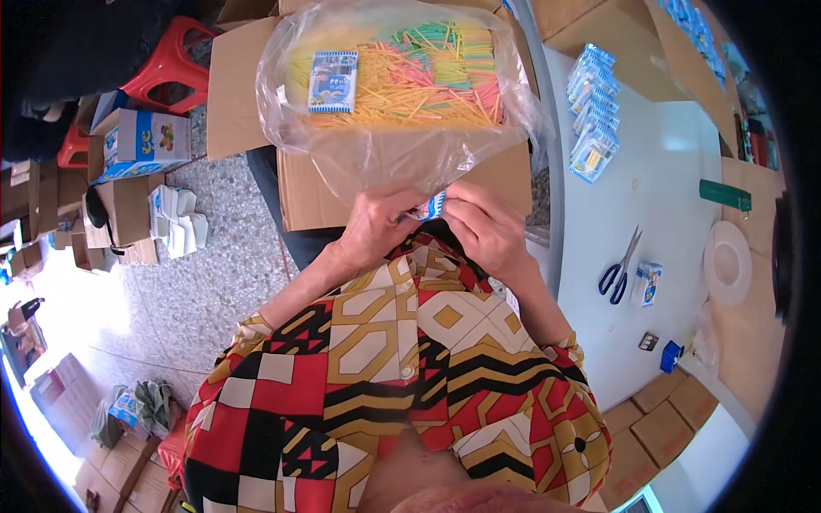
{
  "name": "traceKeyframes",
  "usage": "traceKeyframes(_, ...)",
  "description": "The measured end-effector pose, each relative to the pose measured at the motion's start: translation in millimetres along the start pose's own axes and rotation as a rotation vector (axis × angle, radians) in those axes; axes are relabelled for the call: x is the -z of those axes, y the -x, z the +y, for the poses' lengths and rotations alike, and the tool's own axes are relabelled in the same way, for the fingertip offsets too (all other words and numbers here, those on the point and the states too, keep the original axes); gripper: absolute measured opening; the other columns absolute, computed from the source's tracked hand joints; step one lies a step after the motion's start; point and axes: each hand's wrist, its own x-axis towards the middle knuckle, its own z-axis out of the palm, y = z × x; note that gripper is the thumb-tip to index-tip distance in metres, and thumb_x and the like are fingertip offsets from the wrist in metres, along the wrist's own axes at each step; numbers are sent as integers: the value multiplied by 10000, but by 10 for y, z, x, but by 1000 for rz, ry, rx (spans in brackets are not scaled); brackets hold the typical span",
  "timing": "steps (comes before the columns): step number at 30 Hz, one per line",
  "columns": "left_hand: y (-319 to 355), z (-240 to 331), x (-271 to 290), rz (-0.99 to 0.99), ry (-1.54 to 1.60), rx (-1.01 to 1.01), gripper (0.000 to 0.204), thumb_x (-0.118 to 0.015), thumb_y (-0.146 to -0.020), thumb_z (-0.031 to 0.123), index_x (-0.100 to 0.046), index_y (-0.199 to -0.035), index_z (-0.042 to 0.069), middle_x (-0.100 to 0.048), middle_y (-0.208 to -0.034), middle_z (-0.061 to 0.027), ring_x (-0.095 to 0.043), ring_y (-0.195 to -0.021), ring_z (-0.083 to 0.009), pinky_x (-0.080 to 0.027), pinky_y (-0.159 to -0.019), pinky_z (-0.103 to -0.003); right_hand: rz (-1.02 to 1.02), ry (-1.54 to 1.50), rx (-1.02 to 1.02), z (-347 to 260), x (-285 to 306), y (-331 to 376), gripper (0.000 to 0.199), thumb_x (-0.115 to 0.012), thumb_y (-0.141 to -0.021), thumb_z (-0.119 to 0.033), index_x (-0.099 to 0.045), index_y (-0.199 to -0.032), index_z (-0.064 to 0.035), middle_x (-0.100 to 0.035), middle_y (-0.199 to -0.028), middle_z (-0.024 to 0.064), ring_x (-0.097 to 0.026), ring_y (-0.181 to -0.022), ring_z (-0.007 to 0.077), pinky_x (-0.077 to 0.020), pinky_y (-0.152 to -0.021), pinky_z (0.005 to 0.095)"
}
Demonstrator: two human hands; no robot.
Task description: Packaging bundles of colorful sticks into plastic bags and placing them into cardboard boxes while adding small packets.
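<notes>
Close to my body, both hands hold one small blue-and-white packet (430, 207) between them. My left hand (376, 224) grips its left end with bent fingers. My right hand (486, 227) pinches the right edge. Just beyond them stands an open cardboard box (308, 190) lined with a clear plastic bag (389, 154). Thin sticks (410, 85) in yellow, orange, pink and green fill the bag. On the sticks, toward the left, lies another blue-and-white packet (333, 83). What is inside the packet in my hands is hidden by my fingers.
On the white table (590, 342) at right lie a row of blue packets (593, 111), scissors (620, 269), a small box (647, 285) and a green tool (724, 195). At left, a red stool (175, 68), a printed carton (150, 141) and white cards (180, 218) stand or lie on the speckled floor.
</notes>
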Motion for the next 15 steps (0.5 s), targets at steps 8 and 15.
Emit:
traceKeyframes(8, -68, 48, -5, -59, -38, 7, 141, -652, -690, -20, -593, -817, -7, -567, -724, -103, -558, -603, -192, -437, -524, -284, -118, -40, -99, 9, 70, -44, 174, -664, -703, -7, -577, -851, -36, -602, -807, 67, -592, -684, 242, -472, -592, 321)
traceKeyframes(15, -133, 97, -22, 14, 90, 109, 119, -656, -721, 8, -597, -823, -8, -599, -744, -111, -578, -635, -188, -452, -555, -287, -156, -2, -71, 48, 115, -149, 141, -654, -733, -27, -563, -840, -35, -573, -796, 81, -581, -698, 260, -474, -598, 326)
